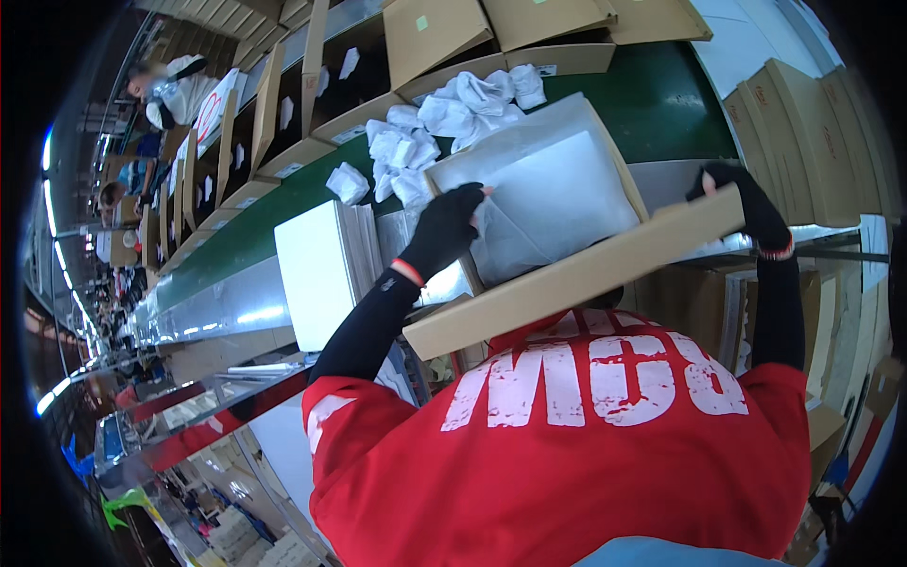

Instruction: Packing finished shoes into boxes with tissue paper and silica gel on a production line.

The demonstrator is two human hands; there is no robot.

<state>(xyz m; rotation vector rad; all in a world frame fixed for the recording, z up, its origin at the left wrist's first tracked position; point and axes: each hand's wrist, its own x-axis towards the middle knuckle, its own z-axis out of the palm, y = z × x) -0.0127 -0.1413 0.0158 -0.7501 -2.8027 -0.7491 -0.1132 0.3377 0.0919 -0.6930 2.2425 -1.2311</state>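
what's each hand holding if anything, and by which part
Right hand: the lid, by its right end. Left hand: at the white paper; whether it grips cannot be told.

The left hand [442, 230], gloved in black, is turned inward with its fingers bent and a bit of bare skin exposed at the tips. The left forearm [364, 326], sleeved in black, is stretched forward and slanted rightward. The right hand [753, 203], likewise gloved, is held well apart, its fingers curled. The right forearm [778, 307] is pointed nearly straight ahead. Both wrists [408, 273] are banded with red.
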